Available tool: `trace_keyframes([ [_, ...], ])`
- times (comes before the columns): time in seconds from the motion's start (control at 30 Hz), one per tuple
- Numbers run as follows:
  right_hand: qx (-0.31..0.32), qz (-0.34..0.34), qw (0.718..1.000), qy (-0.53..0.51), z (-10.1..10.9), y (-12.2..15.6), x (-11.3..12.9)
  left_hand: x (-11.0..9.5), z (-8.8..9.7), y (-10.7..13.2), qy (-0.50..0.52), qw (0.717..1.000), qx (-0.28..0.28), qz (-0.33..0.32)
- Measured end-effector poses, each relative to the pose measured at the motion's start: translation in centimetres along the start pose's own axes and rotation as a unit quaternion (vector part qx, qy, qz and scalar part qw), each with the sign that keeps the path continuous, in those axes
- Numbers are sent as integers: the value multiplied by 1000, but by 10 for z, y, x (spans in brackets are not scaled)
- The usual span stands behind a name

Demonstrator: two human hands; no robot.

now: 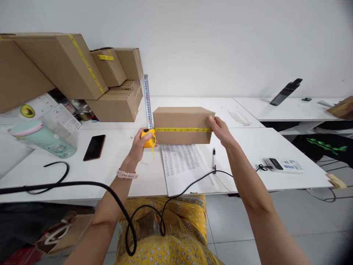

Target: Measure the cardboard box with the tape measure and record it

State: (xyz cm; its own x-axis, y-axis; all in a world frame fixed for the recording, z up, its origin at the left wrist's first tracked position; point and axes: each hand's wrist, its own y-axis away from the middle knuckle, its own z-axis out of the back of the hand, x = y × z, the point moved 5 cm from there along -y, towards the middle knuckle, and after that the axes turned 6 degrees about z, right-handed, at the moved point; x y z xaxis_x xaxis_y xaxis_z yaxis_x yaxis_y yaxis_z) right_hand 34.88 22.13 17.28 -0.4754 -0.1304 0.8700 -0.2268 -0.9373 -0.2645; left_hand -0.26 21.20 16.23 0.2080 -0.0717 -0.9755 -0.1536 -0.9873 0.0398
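My left hand (139,142) is closed around a yellow tape measure (149,138) just left of a brown cardboard box (180,119). The tape measure's silver blade (146,99) is drawn out away from me, past the box's left side. Yellow tape (182,130) runs along the near face of the box. My right hand (220,129) grips the box at its right end, the thumb on top and the other fingers partly hidden. Under and in front of the box lies a printed paper sheet (180,165). To its right is a pen (213,156).
Stacked cardboard boxes (110,105) stand at the left. A phone (94,148) and a mint-green tumbler (44,138) are on the left part of the table. A black cable (110,189) crosses in front of me. At right are a small device (275,164) and a dark bottle (286,92).
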Motion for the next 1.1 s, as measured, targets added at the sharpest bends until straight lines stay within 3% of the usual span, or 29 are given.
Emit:
trace_keyframes([
  [0.1,-42,18,996,70,14,-2,28,-31,-2,4,-7,999,19,-45],
  [0.17,-30,32,994,96,12,-1,31,-38,-3,5,-14,998,27,-50],
  [0.27,9,45,991,126,-1,0,22,-31,-3,6,-21,999,21,-31],
  [0.33,1,50,985,166,-6,-1,18,-25,-3,8,-21,1000,8,-19],
  [0.43,-41,100,959,263,-9,-8,30,-24,-10,20,-29,998,-12,-45],
  [0.53,-8,174,933,314,-20,-16,49,-19,-31,46,-40,995,12,-92],
  [0.6,20,201,923,328,-27,-19,56,-1,-52,65,-31,994,82,-58],
  [0.67,25,205,914,349,-32,-20,58,25,-71,82,-16,988,153,25],
  [0.73,23,203,907,370,-33,-19,58,50,-84,96,3,977,187,101],
  [0.87,12,210,898,387,-33,-15,59,74,-93,109,40,965,197,171],
  [1.1,49,232,882,407,-35,-14,62,72,-96,109,54,966,175,181],
])
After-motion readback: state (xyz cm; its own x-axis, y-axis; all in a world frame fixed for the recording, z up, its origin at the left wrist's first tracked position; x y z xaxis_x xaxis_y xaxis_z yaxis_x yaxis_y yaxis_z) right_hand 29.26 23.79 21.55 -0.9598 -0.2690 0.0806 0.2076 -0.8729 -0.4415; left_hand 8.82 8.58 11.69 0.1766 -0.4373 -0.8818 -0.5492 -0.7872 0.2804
